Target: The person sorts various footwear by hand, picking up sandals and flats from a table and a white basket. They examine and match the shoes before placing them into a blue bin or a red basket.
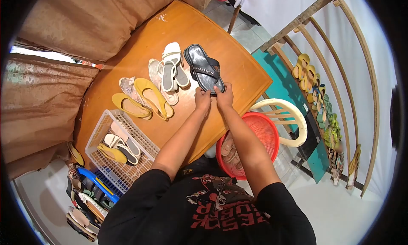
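A pair of black slippers (205,70) with crossed straps lies over the wooden table, one mostly covering the other. My left hand (203,99) is closed on their near end, and my right hand (224,96) grips the same end from the right, thumb on top. Just left of them are white sandals (172,53), partly overlapping other pale sandals (170,95). Farther left sit yellow flat shoes (149,94) and a clear-looking shoe (127,85).
On the wooden table (238,70), a white plastic basket (94,136) holds several shoes. A red basket (275,138) with shoes sits on a cream chair (299,128). Right stands a wooden rack (293,26) with sandals. Below left, a blue-edged basket (95,183) holds shoes.
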A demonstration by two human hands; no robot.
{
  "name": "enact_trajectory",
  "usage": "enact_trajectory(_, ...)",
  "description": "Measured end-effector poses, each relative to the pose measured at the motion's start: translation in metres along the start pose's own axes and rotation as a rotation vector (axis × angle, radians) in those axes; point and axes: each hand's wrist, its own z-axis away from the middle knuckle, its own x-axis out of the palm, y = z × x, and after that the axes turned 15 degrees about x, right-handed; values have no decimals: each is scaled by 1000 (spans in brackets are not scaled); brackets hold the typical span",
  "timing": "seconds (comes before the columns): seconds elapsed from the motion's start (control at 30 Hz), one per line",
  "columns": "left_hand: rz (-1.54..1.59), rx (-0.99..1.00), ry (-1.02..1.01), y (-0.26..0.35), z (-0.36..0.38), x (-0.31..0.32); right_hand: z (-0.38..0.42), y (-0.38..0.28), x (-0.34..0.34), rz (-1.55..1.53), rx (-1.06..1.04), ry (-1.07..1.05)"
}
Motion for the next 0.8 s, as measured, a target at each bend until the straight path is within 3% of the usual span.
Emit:
enact_trajectory(0.07, 82, 117, 25, -14, 2, -3, 5, 3, -5, -472, 308, -261)
enact_trajectory(0.1, 108, 147, 43, -21, 3, -4, 2, 3, -10, -568, 393, -340)
enact_trajectory(0.27, 66, 91, 137, -3, 15, -2, 7, 12, -27, -690, 404, -409)
enact_trajectory(0.33, 149, -91, -131, 3, 15, -14, 17, 18, -36, -757, 405, -428)
enact_trajectory(0.37, 210, -145, -149, 6, 23, -16, 22, 23, -43, -755, 409, -532)
enact_trajectory(0.4, 201, -149, -156, 8, 33, -18, 29, 29, -50, -753, 412, -634)
enact_trajectory(0.47, 134, -27, -197, -1, 56, -22, 49, 55, -62, -742, 389, -652)
enact_trajectory(0.53, 69, -34, -247, -25, 78, -36, 85, 89, -77, -737, 384, -653)
enact_trajectory(0.6, -52, 74, -423, -28, 120, -46, 124, 119, -95, -709, 253, -636)
enact_trajectory(0.67, -44, 70, -515, -31, 160, -51, 163, 150, -111, -726, 261, -671)
enact_trajectory(0.77, -93, 30, -686, -38, 208, -53, 226, 160, -141, -912, 191, -509)
enact_trajectory(0.8, -101, 25, -712, -41, 215, -50, 241, 164, -151, -952, 269, -578)
